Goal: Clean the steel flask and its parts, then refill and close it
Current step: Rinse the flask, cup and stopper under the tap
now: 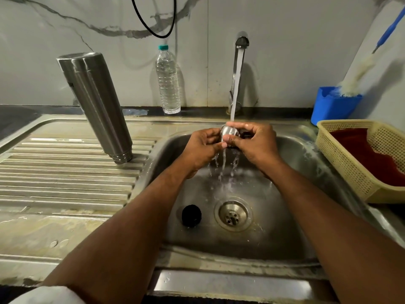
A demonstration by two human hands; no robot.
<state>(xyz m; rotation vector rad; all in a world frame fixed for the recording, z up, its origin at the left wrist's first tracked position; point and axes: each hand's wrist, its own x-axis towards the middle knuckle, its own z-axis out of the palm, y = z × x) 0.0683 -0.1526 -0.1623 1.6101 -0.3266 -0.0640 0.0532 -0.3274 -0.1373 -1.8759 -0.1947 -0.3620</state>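
The steel flask body [96, 104] stands upside down, mouth down, on the ribbed drainboard [65, 176] at the left. Over the sink [306, 163], both hands hold the small steel flask cap [229, 131] under the running water from the tap [240, 69]. My left hand [202, 148] grips the cap from the left with fingers and thumb. My right hand [255, 142] grips it from the right, fingers curled over its top. Water runs off the cap into the basin.
A black round scrubber [191, 215] lies in the basin beside the drain [233, 216]. A clear water bottle [168, 81] stands at the back wall. A blue holder [333, 106] with a bottle brush [359, 73] and a beige basket [355, 163] sit at the right.
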